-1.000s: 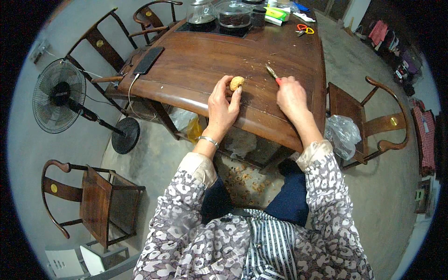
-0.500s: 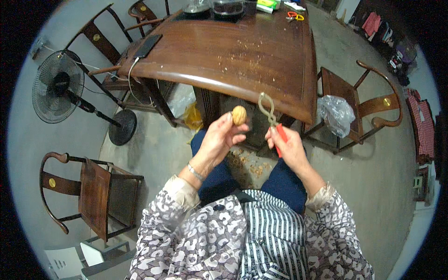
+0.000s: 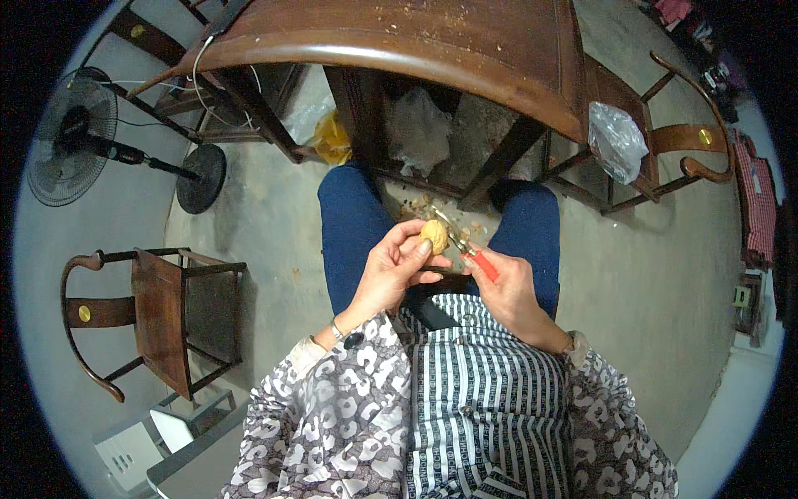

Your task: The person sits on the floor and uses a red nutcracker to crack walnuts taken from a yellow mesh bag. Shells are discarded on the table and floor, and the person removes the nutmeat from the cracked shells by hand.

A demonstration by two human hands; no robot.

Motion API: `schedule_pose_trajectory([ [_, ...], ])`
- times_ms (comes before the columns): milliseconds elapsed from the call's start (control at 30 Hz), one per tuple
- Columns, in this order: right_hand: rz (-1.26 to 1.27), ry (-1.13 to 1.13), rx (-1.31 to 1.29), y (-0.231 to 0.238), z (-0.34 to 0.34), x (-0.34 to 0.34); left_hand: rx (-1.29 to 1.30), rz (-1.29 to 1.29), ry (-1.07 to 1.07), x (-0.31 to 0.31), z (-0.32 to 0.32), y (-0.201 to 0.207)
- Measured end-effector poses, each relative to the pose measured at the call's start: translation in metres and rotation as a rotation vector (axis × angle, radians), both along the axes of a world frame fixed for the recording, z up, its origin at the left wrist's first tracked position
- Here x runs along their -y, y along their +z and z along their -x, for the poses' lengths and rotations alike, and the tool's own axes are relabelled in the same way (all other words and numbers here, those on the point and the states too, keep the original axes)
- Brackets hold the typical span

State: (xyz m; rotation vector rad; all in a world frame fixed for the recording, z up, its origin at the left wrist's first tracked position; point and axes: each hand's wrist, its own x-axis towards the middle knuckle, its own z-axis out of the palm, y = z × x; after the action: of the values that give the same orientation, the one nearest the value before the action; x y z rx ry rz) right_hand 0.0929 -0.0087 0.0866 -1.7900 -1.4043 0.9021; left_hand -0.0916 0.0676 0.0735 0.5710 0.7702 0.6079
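Observation:
Between the thumb and fingers of my left hand (image 3: 392,264) is a whole walnut (image 3: 434,238), pale brown and wrinkled. My right hand (image 3: 509,287) is wrapped round the red handles of a nutcracker (image 3: 484,266). Its metal jaws lie right beside the walnut, on the walnut's right side; whether they touch the shell I cannot tell. Both hands are held close together above my lap, between my knees. Bits of shell (image 3: 424,204) lie scattered on the floor beyond them.
Ahead stands a dark wooden table (image 3: 366,51) with crumbs on top. A clear plastic bag (image 3: 617,141) rests on the chair at right. Under the table are a yellow bag (image 3: 332,137) and a pale bag (image 3: 418,129). A standing fan (image 3: 75,137) and a wooden chair (image 3: 162,320) are at left.
The nutcracker has come down and left to the walnut, and my hands are closer together and nearer my lap. The view has tilted down, showing less of the tabletop.

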Motion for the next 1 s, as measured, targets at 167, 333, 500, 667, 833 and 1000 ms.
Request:
schedule_pose_trajectory([
  [167,0.024,0.126,0.019,-0.003,-0.002,0.015,-0.059,-0.076,-0.035,0.01,-0.006,-0.008],
  [333,-0.087,0.212,-0.026,-0.019,-0.009,0.028,-0.079,-0.109,-0.149,0.01,-0.011,-0.014],
  [500,-0.043,0.305,-0.034,-0.015,-0.018,0.032,-0.033,-0.122,-0.262,0.007,-0.004,-0.027],
  [667,0.004,0.339,-0.041,-0.014,-0.021,0.034,0.065,-0.128,-0.327,0.005,0.004,-0.04],
  [833,0.007,0.37,-0.003,-0.015,-0.027,0.034,0.001,-0.203,-0.306,0.009,-0.003,-0.046],
  [1000,-0.027,0.364,0.05,-0.021,-0.031,0.036,0.106,-0.167,-0.265,0.01,-0.008,-0.047],
])
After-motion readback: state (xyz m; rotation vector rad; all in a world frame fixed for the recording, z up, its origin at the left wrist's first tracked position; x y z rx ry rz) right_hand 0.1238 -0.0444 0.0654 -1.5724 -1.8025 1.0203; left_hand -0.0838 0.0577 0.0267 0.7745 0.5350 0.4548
